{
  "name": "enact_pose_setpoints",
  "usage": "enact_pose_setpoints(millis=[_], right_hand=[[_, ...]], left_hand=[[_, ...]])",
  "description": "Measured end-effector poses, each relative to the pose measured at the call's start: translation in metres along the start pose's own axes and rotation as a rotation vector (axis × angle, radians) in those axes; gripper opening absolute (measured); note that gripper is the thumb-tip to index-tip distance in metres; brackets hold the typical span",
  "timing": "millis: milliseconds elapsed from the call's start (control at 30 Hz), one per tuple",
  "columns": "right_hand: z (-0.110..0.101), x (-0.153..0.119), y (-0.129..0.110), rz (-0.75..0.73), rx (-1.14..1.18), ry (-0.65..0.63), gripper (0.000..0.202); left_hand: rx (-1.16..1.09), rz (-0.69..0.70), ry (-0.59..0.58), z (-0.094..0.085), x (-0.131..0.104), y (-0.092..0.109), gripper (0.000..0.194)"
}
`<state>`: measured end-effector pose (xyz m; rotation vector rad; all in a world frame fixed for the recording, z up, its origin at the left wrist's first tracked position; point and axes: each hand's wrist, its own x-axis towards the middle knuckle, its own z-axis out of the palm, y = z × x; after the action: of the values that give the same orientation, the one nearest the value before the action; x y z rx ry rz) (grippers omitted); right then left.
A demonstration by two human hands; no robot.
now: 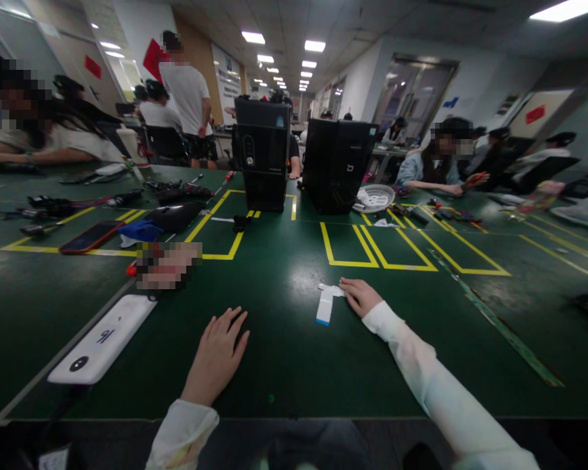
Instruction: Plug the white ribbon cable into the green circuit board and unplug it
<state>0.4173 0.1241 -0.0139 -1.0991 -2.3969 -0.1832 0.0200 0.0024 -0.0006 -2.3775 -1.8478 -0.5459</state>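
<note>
My left hand rests palm down on the green tabletop, its fingers slightly spread and nothing in them. A white flat ribbon cable with a blue end lies bent on the table between my two hands, nearer the right. At the cable's upper right end, my right hand has its fingers and thumb closed on it. My fingers partly cover that end.
Two black computer towers stand ahead. At left are a white device marked 16, a phone and several cables. A green strip lies right, near yellow tape outlines. A white basket sits behind. People sit on both sides.
</note>
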Motion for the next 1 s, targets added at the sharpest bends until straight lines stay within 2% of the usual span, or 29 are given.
enact_pose_setpoints(millis=[133, 300, 467, 633, 733, 800, 867, 933, 1000], right_hand=[[0.010, 0.022, -0.053, -0.138, 0.075, -0.014, 0.032], [0.023, 0.030, -0.103, -0.201, 0.151, -0.020, 0.033], [0.024, 0.030, -0.135, -0.247, 0.208, -0.102, 0.035], [0.018, 0.030, -0.149, -0.249, 0.252, -0.153, 0.037], [0.017, 0.030, -0.142, -0.241, 0.283, -0.162, 0.043], [0.016, 0.030, -0.124, -0.192, 0.252, -0.134, 0.045], [0.014, 0.029, -0.093, -0.092, 0.166, -0.076, 0.044], [0.008, 0.021, -0.051, 0.058, 0.052, -0.034, 0.042], [-0.004, 0.005, -0.006, 0.315, -0.106, 0.006, 0.042]], left_hand=[[-0.002, -0.001, 0.004, 0.000, 0.000, 0.001, 0.044], [0.011, -0.006, 0.001, 0.000, 0.000, 0.001, 0.044], [0.015, -0.010, -0.019, 0.000, 0.000, 0.001, 0.044], [0.005, -0.014, -0.020, -0.001, 0.000, 0.001, 0.045], [0.004, -0.015, -0.030, -0.002, 0.000, 0.001, 0.045], [0.002, -0.019, -0.036, -0.003, 0.000, 0.002, 0.045], [-0.007, -0.019, -0.036, -0.004, 0.000, 0.001, 0.045], [-0.016, -0.018, -0.038, -0.004, 0.000, 0.001, 0.046], [-0.022, -0.020, -0.035, -0.004, 0.000, 0.001, 0.046]])
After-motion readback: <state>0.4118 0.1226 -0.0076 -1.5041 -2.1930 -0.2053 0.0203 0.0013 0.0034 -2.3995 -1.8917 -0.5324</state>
